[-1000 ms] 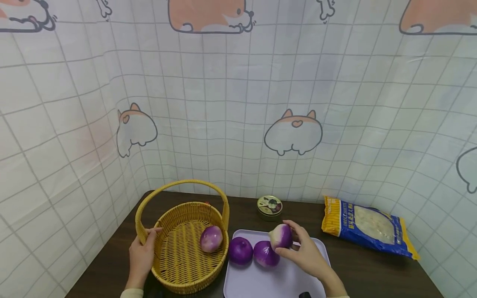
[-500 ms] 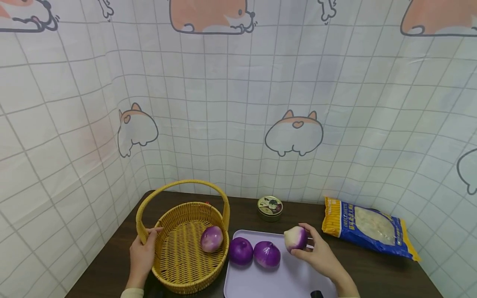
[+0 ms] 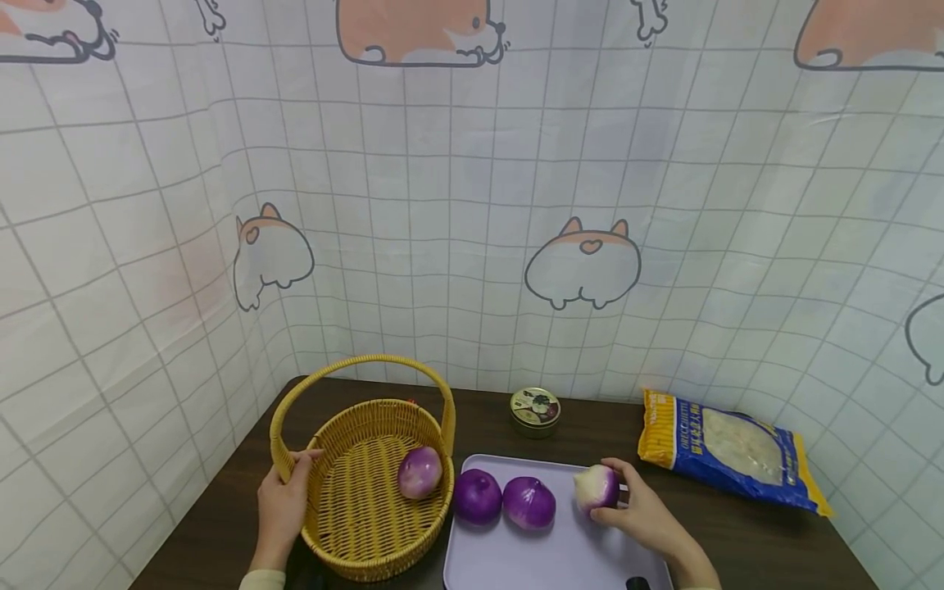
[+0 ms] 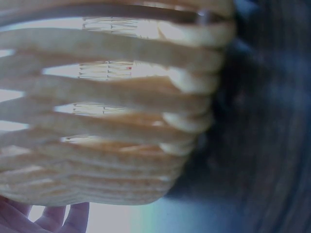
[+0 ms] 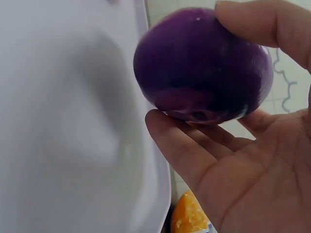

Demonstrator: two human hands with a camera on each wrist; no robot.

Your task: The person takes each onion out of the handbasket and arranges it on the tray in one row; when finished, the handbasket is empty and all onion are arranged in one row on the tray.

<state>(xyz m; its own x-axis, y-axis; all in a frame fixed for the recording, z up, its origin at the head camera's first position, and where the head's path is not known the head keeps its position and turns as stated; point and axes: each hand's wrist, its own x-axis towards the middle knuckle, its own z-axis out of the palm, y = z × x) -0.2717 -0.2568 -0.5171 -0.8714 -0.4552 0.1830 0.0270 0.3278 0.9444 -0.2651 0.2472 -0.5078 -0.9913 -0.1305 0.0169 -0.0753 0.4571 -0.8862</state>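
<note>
My left hand [image 3: 283, 500] grips the yellow wicker basket [image 3: 317, 524] at its left side, by the foot of the tall handle. In the left wrist view its fingers [image 4: 77, 218] show beyond the basket's woven wall [image 4: 112, 126]. One purple onion [image 3: 419, 473] with a pale patch lies inside the basket. My right hand [image 3: 645, 512] holds a purple onion with a cream-white end [image 3: 594, 488], thumb on one side and fingers on the other, low over the right part of the lilac tray [image 3: 509, 565]. Two more onions, a round one [image 3: 477, 497] and a pointed one [image 3: 528, 503], sit on the tray's left.
Behind the tray stands a small round tin [image 3: 534, 412] with a printed lid. A blue and yellow pasta bag [image 3: 733, 451] lies at the right on the dark wooden table [image 3: 737, 541]. A white checked curtain [image 3: 472, 246] hangs close behind the table.
My right hand has carried the onion rightward and down, from above the pointed onion to the tray's right part. The left hand and basket stay put.
</note>
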